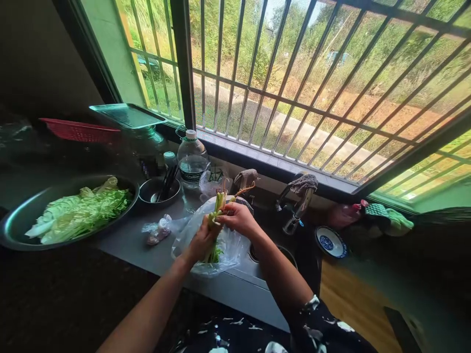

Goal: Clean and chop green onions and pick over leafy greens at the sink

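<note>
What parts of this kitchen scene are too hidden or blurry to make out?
- Head view: lower ends of the green stalks, hidden by the left hand and the plastic bag.
- Sink basin, mostly covered by the right hand and forearm.
- Water bottle label: too small to read.
- Small wrapped item on the counter: too blurred to tell what it is.

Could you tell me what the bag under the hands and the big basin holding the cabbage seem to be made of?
The bag looks like thin clear plastic film: see-through, crinkled, glossy where the light hits it. The basin appears to be metal, likely stainless steel, judging by its grey, smoothly reflective rim around the cut cabbage.
</note>
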### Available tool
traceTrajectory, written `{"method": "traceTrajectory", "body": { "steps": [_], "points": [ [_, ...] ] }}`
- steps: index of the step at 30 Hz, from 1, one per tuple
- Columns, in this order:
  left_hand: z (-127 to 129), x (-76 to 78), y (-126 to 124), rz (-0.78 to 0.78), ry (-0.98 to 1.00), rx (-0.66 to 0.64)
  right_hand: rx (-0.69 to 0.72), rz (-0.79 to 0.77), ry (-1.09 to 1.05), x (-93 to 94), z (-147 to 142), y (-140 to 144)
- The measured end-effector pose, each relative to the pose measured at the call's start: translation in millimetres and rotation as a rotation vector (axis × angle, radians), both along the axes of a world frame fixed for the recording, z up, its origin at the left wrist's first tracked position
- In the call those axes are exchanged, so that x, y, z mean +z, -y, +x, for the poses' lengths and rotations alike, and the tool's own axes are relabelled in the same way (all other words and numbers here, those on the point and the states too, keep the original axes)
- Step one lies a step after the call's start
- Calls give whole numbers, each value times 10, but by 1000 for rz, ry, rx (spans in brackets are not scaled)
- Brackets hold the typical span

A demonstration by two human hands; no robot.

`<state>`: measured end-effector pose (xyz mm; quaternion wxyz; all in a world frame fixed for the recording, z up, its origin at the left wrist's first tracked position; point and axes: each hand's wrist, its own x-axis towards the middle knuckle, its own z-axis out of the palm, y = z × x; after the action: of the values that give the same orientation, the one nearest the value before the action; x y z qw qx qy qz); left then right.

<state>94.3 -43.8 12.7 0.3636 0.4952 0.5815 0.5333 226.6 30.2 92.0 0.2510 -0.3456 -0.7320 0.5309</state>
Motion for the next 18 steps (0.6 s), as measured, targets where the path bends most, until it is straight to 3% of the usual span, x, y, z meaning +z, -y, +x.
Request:
{"method": "traceTrajectory", "body": {
  "steps": [6, 12, 18],
  "points": [
    [15, 62, 75, -80, -101, 45, -85, 365, -13, 21, -20, 52],
    [0, 37, 68, -37, -87, 44, -147, 399, -31, 75, -85, 45],
    [-21, -162, 22, 42, -117, 25, -184, 422, -30, 151, -95, 48]
  ]
}}
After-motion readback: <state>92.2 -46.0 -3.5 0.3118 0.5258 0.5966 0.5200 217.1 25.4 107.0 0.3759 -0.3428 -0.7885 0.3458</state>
